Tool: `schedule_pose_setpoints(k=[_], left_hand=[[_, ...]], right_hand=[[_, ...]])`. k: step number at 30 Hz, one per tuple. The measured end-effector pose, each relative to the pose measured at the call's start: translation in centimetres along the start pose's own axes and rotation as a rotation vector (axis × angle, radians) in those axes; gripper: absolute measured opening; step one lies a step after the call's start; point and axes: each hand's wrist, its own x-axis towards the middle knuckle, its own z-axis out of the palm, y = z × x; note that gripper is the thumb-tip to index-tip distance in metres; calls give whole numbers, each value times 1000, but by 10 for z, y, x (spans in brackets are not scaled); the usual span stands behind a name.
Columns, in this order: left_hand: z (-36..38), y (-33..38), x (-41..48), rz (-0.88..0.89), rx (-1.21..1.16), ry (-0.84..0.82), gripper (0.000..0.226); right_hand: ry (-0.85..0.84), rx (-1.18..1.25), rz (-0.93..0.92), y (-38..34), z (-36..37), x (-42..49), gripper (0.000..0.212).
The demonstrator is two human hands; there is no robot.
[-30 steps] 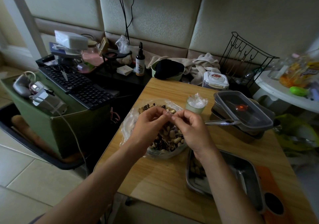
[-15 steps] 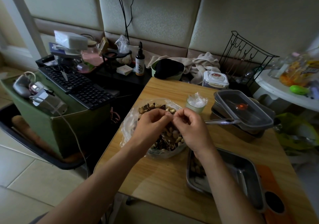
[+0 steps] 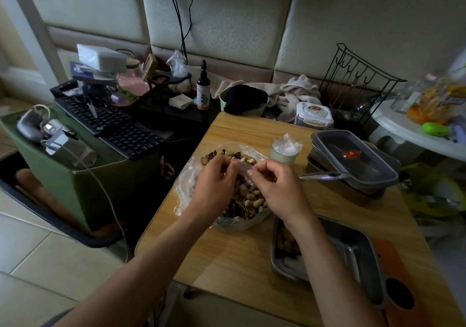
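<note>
Here both forearms reach forward over the worktop (image 3: 227, 256). The left hand (image 3: 214, 178) and right hand (image 3: 280, 188) meet above the open bag (image 3: 186, 190) of nuts lying mid-worktop, their fingers (image 3: 252, 173) curled, pinching its clear plastic edge between them.

A second ago the fingertips of the left grip (image 3: 214, 183) and the right grip (image 3: 280, 188) met in one tight bunch above the clear plastic bag (image 3: 185, 190). Since then they have drawn slightly apart, and a short stretch of the bag's film now shows pulled taut between them, pinched at each end. The left grip has shifted a little toward the person, uncovering more of the peanuts and seeds (image 3: 227, 154) at the bag's far edge.
</note>
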Motion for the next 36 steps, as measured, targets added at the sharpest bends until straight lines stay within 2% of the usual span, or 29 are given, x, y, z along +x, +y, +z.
schedule_pose_setpoints(k=[4, 7, 10, 13, 14, 17, 19, 25, 28, 33, 36], left_hand=[[-1, -1, -2, -35, -74, -4, 20], [-3, 3, -2, -7, -153, -112, 16], [-6, 4, -3, 27, -212, -266, 40], [-7, 3, -4, 144, -187, -301, 62], [-6, 2, -4, 197, -143, -297, 63], [-2, 6, -6, 313, -24, -311, 49], [1, 7, -9, 317, 13, -304, 42], [12, 7, -20, 302, 138, -201, 50], [16, 9, -28, 294, 137, -191, 44], [28, 8, -43, 148, 12, -238, 30], [41, 8, -57, 162, 63, -289, 18]], right_hand=[[9, -3, -7, -1, -2, -1, 14], [5, 76, 16, -3, -5, -1, 16], [19, 158, 35, -4, -11, -2, 12], [97, 192, 32, -4, -16, -4, 3], [125, 184, 18, -4, -17, -6, 7], [147, 119, -82, -2, -22, -10, 7], [144, 59, -121, 0, -25, -14, 5], [123, -113, -182, 12, -49, -36, 15], [64, -204, -226, 16, -63, -52, 22], [-142, -311, -171, 20, -81, -78, 47], [-121, -396, -144, 24, -89, -91, 42]])
